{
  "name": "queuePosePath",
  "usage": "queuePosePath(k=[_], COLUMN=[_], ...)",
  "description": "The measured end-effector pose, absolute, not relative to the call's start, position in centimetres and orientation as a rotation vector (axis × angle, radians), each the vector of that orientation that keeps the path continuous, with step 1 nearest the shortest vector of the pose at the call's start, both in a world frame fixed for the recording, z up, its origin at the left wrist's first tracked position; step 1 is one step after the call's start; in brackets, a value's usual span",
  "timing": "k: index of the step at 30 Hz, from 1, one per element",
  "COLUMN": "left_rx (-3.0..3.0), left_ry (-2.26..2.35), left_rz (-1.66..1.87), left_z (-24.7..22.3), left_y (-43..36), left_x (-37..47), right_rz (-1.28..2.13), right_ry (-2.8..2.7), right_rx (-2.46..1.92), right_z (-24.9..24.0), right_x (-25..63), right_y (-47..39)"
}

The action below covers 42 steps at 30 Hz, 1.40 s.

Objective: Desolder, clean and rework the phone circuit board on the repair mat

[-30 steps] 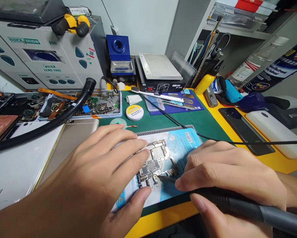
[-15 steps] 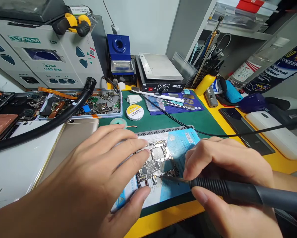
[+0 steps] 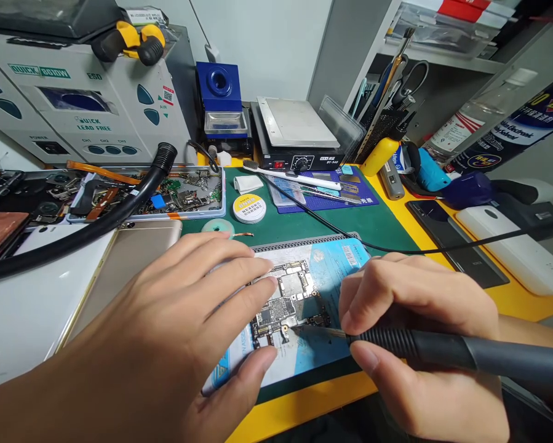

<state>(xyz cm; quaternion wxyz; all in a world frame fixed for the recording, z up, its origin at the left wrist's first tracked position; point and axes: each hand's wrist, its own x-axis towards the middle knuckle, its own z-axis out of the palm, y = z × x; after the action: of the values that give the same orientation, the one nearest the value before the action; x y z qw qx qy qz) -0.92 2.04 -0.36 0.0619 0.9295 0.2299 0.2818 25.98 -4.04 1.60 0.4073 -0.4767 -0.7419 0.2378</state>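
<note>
A phone circuit board (image 3: 276, 311) lies on a flat blue-and-white pack (image 3: 299, 363) with a barcode. Spread over the board's left side, my left hand (image 3: 184, 307) has its fingers stretched out, their tips at the board and pack; part of the board is hidden beneath them. My right hand (image 3: 409, 332) grips a black soldering iron (image 3: 424, 347) by its ribbed sleeve, between thumb and fingers. The iron's dark tip points left and reaches the board's lower edge, near a small gold ring; whether it touches is too small to tell.
Behind the pack sit solder wick (image 3: 218, 229), a round tin (image 3: 249, 208), a toothbrush (image 3: 299, 177) and a heating plate (image 3: 297, 126). A black hose (image 3: 114, 224) crosses phone parts at left beside the rework station (image 3: 87, 104). A black cable (image 3: 313, 215) runs behind my right hand.
The whole view has shifted slightly. My right hand and the soldering iron have moved a little to the left, the tip staying by the board's lower edge. My left hand keeps its place on the board.
</note>
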Motion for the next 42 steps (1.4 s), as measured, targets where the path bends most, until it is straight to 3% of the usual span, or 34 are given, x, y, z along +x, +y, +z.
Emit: queuePosePath(k=[7, 20, 42], left_rx=[2.759, 2.795, 2.735], left_ry=[0.715, 0.694, 0.722], left_rz=[0.833, 0.843, 0.871], left_z=[-0.2, -0.2, -0.3], left_y=[1.7, 2.0, 1.5], left_x=[-1.0, -0.9, -0.8], right_rz=[0.545, 0.613, 0.799], right_ry=[-1.882, -2.132, -2.098], right_rx=[-1.190, -0.719, -0.609], right_z=[1.1, 1.0, 1.3], right_x=[26.0, 27.0, 27.3], right_y=[-4.1, -2.0, -1.1])
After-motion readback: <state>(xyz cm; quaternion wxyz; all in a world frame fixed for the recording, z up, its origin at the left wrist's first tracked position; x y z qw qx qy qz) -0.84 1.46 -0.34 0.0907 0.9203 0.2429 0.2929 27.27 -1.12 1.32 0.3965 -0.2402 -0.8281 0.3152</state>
